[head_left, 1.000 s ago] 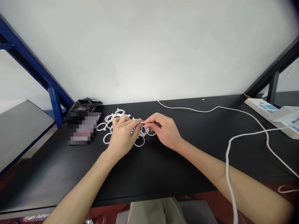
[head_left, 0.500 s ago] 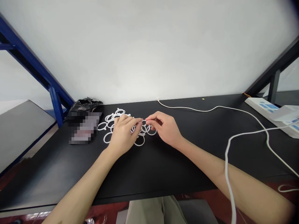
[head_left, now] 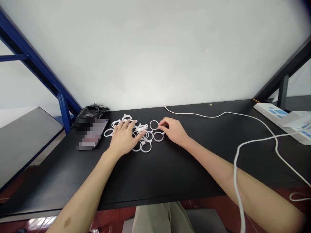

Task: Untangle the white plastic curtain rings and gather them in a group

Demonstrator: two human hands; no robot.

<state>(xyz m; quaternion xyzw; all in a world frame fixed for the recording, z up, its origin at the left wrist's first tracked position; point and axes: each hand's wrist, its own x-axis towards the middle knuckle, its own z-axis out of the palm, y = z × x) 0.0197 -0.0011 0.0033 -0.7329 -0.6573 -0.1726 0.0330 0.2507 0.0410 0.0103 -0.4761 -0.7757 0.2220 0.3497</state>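
Observation:
Several white curtain rings, each with a small eyelet, lie in a loose heap (head_left: pixel 145 146) on the black tabletop (head_left: pixel 155 174). My left hand (head_left: pixel 123 137) rests over the left part of this heap, fingers spread, hiding some rings beneath it. With thumb and forefinger, my right hand (head_left: pixel 173 130) pinches one white ring (head_left: pixel 154 121) by its eyelet, to the right of the heap. Just below that ring, another single ring (head_left: pixel 158 137) lies flat near my right fingertips.
A phone-like flat object (head_left: pixel 93 134), partly blurred out, lies left of the rings, with a black plastic bag (head_left: pixel 91 111) behind it. White cables (head_left: pixel 236 158) cross the right side, one over my right forearm. At the far right sits a white-and-blue package (head_left: pixel 277 111).
My hands have drawn apart. The pinched ring has come away from the heap into clear sight, and my left fingers have spread and shifted slightly left over the rings.

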